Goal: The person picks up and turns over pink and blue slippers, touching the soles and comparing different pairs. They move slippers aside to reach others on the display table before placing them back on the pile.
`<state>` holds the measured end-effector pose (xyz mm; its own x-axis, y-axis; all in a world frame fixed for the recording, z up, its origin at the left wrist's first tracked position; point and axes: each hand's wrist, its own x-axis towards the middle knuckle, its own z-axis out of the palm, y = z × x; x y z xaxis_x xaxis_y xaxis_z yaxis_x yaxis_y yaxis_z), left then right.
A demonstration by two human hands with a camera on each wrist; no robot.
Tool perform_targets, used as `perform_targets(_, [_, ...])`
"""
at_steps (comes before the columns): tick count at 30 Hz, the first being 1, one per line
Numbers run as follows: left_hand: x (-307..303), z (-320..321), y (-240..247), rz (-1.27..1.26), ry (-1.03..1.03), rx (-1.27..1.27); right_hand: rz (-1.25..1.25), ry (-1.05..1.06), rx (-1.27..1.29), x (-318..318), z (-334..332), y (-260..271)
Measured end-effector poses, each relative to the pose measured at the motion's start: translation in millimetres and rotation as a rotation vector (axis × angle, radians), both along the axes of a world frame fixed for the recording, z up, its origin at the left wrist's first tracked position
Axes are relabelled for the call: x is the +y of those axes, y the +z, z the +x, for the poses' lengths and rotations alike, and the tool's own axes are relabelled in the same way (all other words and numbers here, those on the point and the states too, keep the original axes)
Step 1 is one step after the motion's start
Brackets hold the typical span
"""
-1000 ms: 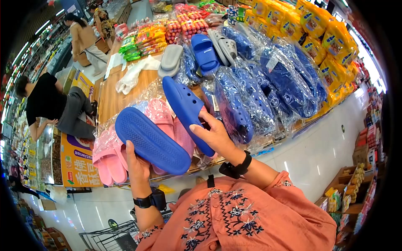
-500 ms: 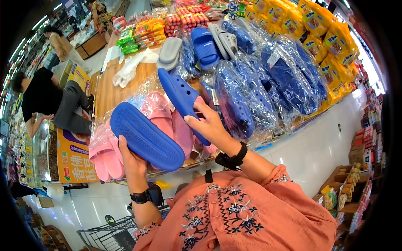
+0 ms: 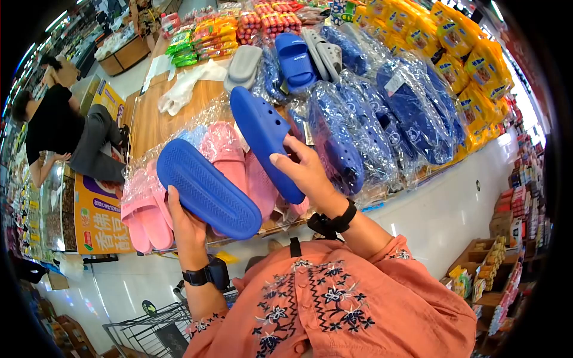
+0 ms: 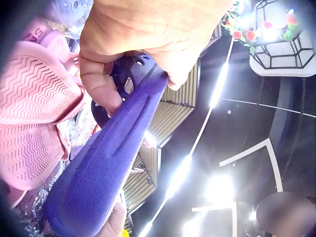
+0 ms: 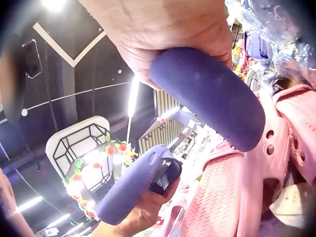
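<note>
My left hand (image 3: 186, 222) grips a blue slipper (image 3: 209, 190) by its edge, with the ridged sole facing up. In the left wrist view the fingers curl round the same blue slipper (image 4: 106, 163) near its strap. My right hand (image 3: 305, 173) holds a second blue slipper (image 3: 262, 140), which has round holes in its strap. Its thumb lies along the slipper's edge while the other fingers are partly hidden behind the strap. Both slippers are held up over several pink slippers (image 3: 149, 218) in clear plastic on the table. The right wrist view shows the two blue slippers apart.
Clear-wrapped blue slippers (image 3: 412, 119) crowd the table's right side. Grey slippers (image 3: 243, 67) and a blue slide (image 3: 294, 62) lie beyond. Yellow packets (image 3: 477, 71) are piled at the far right. A wire cart (image 3: 149, 325) stands below left; a person in black (image 3: 54, 122) is at the left.
Both slippers stay in the hands. The left one has risen slightly in view, and the right one first shifted left, then back right and up. A person walking in the background has moved left.
</note>
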<state>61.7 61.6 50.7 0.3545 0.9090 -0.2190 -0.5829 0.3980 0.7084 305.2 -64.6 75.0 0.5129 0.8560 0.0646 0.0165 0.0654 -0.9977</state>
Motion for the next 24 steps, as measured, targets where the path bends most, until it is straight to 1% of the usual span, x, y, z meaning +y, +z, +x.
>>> perform_targets(3, [-2,-2,1,-0.012,-0.004,-0.011,0.051,-0.027,0.009,-3,-4,-2])
perform_targets(4, [0,-1,-1,-0.014,0.000,-0.014,0.063,-0.006,0.210,-8,2,14])
perform_targets(7, [0,-3,-4,-0.012,0.004,-0.021,0.039,0.002,0.419,-14,9,18])
perform_targets(11, [-1,0,-1,-0.009,-0.011,-0.012,0.020,-0.089,0.433,-14,10,13])
perform_targets(14, [1,1,-7,-0.004,-0.020,-0.041,0.034,-0.049,0.440,-16,13,7])
perform_targets(16, [1,-2,-9,-0.010,-0.035,-0.070,0.036,-0.057,0.393,-18,10,8])
perform_targets(18, [0,-4,-8,0.002,-0.025,-0.044,0.019,-0.081,0.346,-16,4,15])
perform_targets(21, [-3,-5,1,0.020,-0.042,-0.027,0.054,-0.004,0.213,-13,7,8])
perform_targets(23, [-6,-5,1,0.028,-0.057,-0.047,0.086,-0.012,0.095,-10,3,9])
perform_targets(24, [-7,-5,3,0.018,-0.033,-0.038,0.097,-0.022,0.035,-10,1,9])
